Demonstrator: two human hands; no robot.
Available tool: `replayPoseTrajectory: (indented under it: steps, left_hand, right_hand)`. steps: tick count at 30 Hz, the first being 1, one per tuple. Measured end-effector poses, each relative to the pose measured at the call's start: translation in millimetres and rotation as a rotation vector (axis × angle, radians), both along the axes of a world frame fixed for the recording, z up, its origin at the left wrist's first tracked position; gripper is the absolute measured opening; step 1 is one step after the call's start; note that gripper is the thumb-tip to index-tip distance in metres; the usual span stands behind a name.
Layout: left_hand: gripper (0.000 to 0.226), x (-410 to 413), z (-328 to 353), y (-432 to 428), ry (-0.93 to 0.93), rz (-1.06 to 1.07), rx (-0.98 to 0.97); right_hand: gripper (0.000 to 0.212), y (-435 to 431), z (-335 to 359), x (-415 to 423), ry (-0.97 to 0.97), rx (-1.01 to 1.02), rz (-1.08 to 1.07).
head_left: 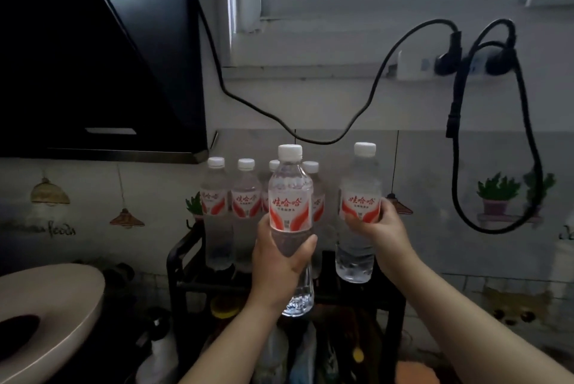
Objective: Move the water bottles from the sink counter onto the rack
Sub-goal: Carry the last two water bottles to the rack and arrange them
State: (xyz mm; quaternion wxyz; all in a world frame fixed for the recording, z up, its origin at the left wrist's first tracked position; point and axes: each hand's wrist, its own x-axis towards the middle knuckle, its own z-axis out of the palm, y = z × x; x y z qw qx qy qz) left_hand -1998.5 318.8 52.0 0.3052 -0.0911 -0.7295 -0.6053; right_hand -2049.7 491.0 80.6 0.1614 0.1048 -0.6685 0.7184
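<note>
My left hand (279, 262) grips a clear water bottle (290, 197) with a white cap and red-and-white label, held upright above the black rack (183, 259). My right hand (380, 228) grips a second such bottle (360, 194) at its label, to the right; its base is near the rack's top right. Several more bottles (231, 203) stand in a row at the back of the rack's top shelf, partly hidden behind the left bottle.
A black range hood (93, 57) hangs at upper left. Black cables (466, 135) loop down the tiled wall from sockets under the window. A pale bowl (52, 306) sits lower left. Jars and bottles (161, 349) crowd the rack's lower level.
</note>
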Motion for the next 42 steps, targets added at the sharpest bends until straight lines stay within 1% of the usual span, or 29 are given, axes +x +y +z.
replayPoseTrajectory:
  steps: [3,6,9,11,18,22,24,27,32,39,42]
  left_hand:
    - [0.056,-13,0,3,0.004,-0.023,0.027]
    - [0.055,-26,-2,2,0.013,-0.052,0.039]
    - [0.055,-36,-3,1,-0.005,-0.087,0.047]
    - [0.055,-43,-4,1,-0.008,-0.095,0.047]
    - [0.059,-58,-8,3,-0.010,-0.162,0.054]
    - [0.062,-64,-9,2,-0.020,-0.171,0.059]
    - [0.064,-65,-11,1,-0.025,-0.176,0.056]
    - [0.066,-65,-13,1,-0.024,-0.175,0.043]
    - [0.067,-64,-16,3,-0.033,-0.182,0.048]
    - [0.066,-62,-17,11,-0.024,-0.203,0.038]
    - [0.065,-60,-18,15,-0.022,-0.210,0.052]
  right_hand:
    - [0.060,-6,-14,-22,-0.039,-0.053,-0.017]
    - [0.066,-10,-27,-40,-0.081,-0.055,-0.046]
    - [0.059,-11,-35,-50,-0.094,-0.026,-0.078]
    - [0.061,-11,-39,-56,-0.105,-0.023,-0.085]
    - [0.053,-15,-42,-70,-0.100,0.005,-0.066]
    - [0.064,-20,-42,-72,-0.091,0.018,-0.043]
    - [0.065,-20,-41,-71,-0.082,0.027,-0.017]
    - [0.058,-18,-41,-70,-0.088,0.042,0.009]
    - [0.041,-18,-38,-65,-0.099,0.096,0.043]
    - [0.046,-12,-32,-53,-0.144,0.222,-0.003]
    - [0.040,-12,-29,-50,-0.183,0.305,-0.001]
